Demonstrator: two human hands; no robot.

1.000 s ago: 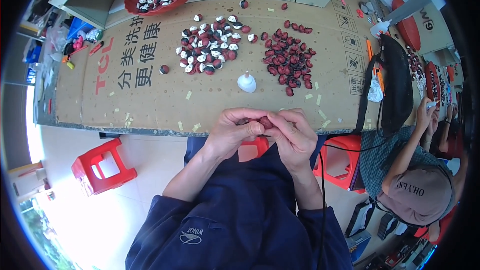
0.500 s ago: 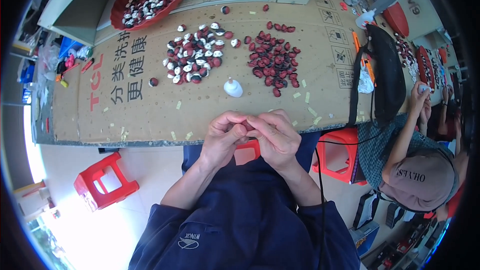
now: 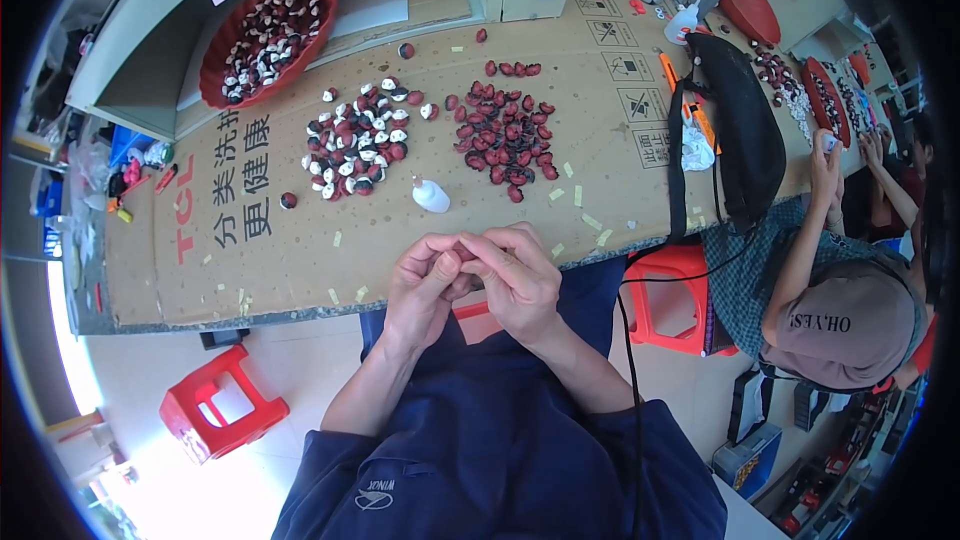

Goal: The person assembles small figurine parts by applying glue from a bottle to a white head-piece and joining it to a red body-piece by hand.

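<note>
You wear a dark navy work jacket | sleeves pushed up past your forearms, bunched in folds near the elbows | a small pale oval logo patch sits on the chest | your left hand [image 3: 425, 285] and right hand [image 3: 515, 275] are bare, no gloves, rings or watch

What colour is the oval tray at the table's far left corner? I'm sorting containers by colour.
Red, seen in the head view: the oval tray holds dark red and white pieces.
</note>
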